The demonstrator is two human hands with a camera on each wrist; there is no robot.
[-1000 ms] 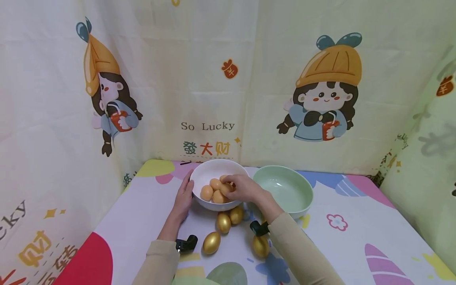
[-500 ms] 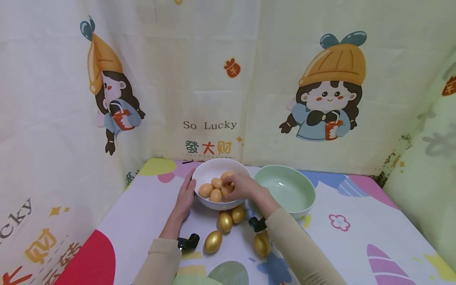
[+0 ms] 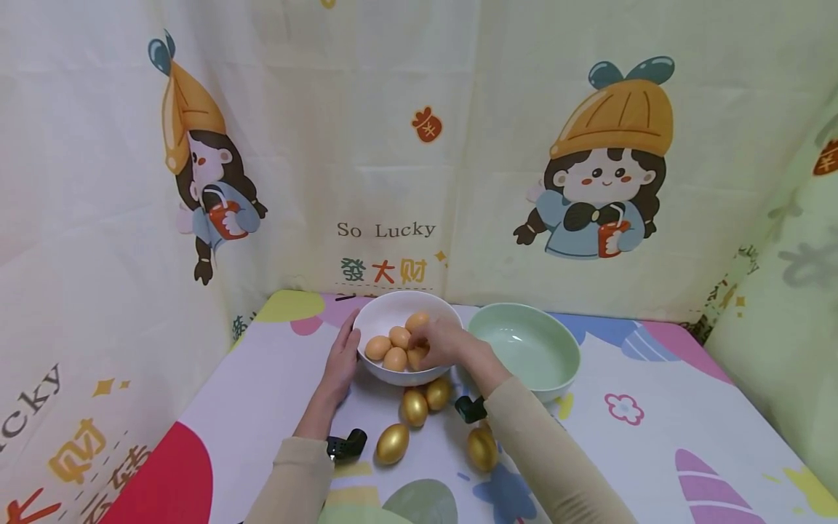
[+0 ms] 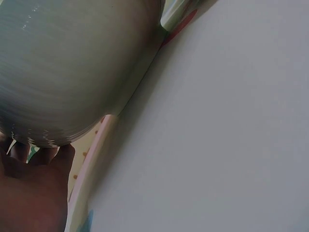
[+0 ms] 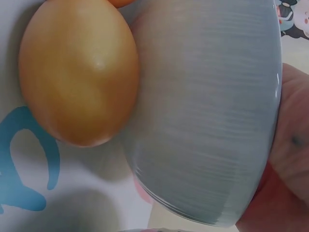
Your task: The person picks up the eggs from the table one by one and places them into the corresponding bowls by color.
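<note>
Right hand is down inside the white bowl, fingers curled on a brown egg, grip firmness impossible to judge; left hand lies along the bowl's outer wall, fingers fairly straight, seemingly steadying it. This egg should be light, stiff and a touch slippery, fragile if real, so a gentle pinch round its widest part looks wisest, minding the other brown eggs between the hands. Only the head view reveals those contents! The right wrist view, though, catches a gold egg tucked close beside the bowl's outer wall, and the left wrist view finds left fingers meeting that bowl.
</note>
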